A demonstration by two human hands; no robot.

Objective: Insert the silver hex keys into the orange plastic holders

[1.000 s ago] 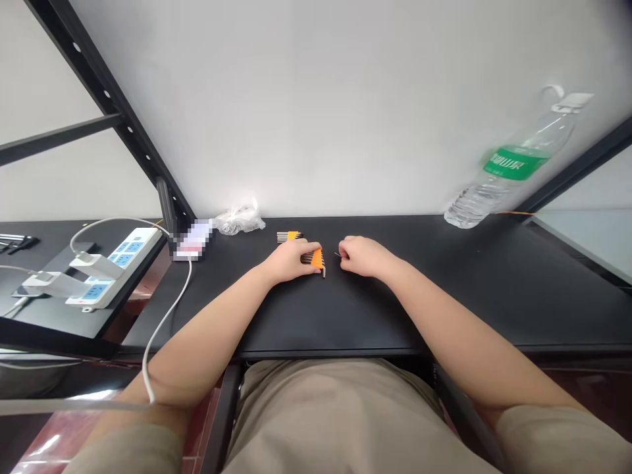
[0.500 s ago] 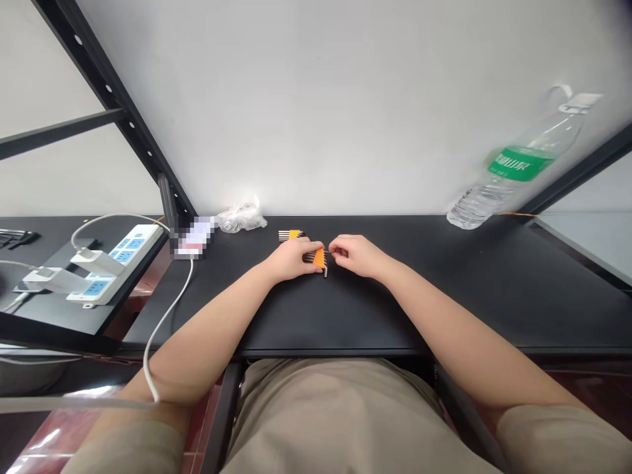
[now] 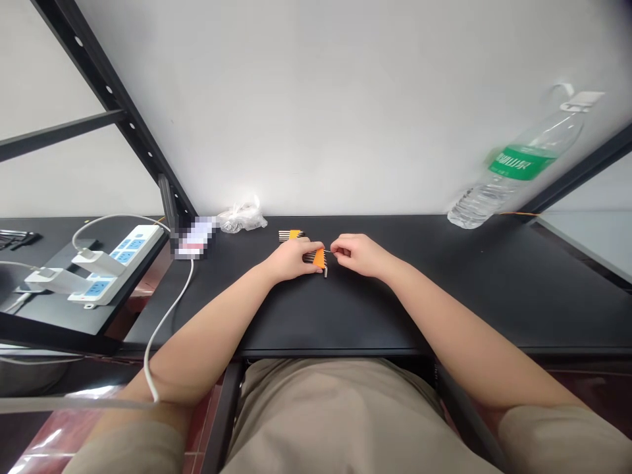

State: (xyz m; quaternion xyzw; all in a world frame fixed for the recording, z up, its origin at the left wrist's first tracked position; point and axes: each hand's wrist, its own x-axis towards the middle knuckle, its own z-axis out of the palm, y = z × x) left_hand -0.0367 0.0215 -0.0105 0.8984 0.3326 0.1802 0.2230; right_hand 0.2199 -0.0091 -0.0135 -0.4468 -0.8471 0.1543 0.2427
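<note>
My left hand [image 3: 292,259] grips an orange hex key holder [image 3: 319,258] between thumb and fingers. Several metal hex keys sit in it, and the bent end of one sticks out at its lower right. Just to the right, my right hand [image 3: 356,254] pinches a thin metal hex key [image 3: 328,251] whose far end meets the holder's upper edge; whether it is inside a slot I cannot tell. Behind my left hand, a second orange hex key set [image 3: 292,234] lies on the black table, partly covered by that hand.
On the black table [image 3: 326,316], a crumpled clear plastic bag [image 3: 241,216] lies by the wall. A water bottle [image 3: 513,168] stands at the right. At left are a white power strip [image 3: 118,263] with plugs, and a white cable [image 3: 170,306] crossing near my left forearm.
My right hand has shifted very slightly away from the holder, and a little more of the thin hex key shows between them. My left hand stays in place.
</note>
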